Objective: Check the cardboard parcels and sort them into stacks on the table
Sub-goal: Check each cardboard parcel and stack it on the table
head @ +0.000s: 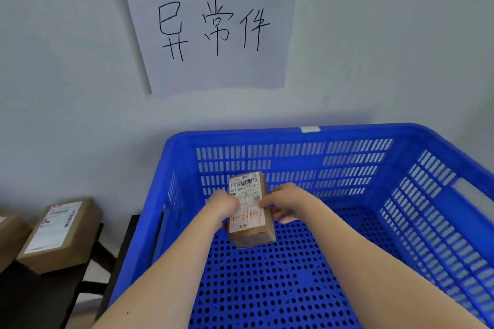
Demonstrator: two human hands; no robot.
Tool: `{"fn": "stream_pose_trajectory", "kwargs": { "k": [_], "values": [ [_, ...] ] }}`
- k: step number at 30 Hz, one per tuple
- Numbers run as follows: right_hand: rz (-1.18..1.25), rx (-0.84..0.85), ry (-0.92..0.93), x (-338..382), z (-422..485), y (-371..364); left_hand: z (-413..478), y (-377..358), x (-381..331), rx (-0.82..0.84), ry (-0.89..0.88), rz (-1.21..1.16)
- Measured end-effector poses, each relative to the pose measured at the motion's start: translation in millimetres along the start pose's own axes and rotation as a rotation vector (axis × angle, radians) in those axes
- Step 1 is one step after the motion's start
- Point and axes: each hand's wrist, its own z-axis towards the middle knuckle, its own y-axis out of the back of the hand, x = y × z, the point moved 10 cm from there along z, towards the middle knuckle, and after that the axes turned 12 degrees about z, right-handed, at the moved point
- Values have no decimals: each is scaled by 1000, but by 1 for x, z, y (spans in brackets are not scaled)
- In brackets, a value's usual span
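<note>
A small cardboard parcel [250,235] with a white shipping label and red handwriting is held inside a big blue plastic crate [294,133], low over its perforated floor. My left hand [223,207] grips the parcel's left side. My right hand [286,203] grips its right side, thumb on the label. Whether the parcel touches the crate floor I cannot tell. On a dark table at the left lies a flat cardboard parcel [57,238] with a white label, and the corner of another parcel [9,238] shows at the frame's left edge.
A white paper sign [211,32] with handwritten black characters is taped to the pale wall behind the crate. The crate stands against that wall. The dark table [40,299] sits left of the crate, with a narrow gap between them.
</note>
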Motion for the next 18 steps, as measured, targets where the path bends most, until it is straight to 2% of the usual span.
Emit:
{"fn": "stream_pose_trajectory", "kwargs": {
  "k": [5,9,15,18],
  "values": [
    [-106,133,-90,-23,44,-43,37,-10,50,-37,129,134],
    [-80,198,-154,-38,71,-82,56,-7,76,-85,197,282],
    [23,212,-170,-48,95,-120,72,-1,96,-141,247,311],
    [55,217,-175,-52,98,-126,74,-6,100,-119,236,290]
  ]
}}
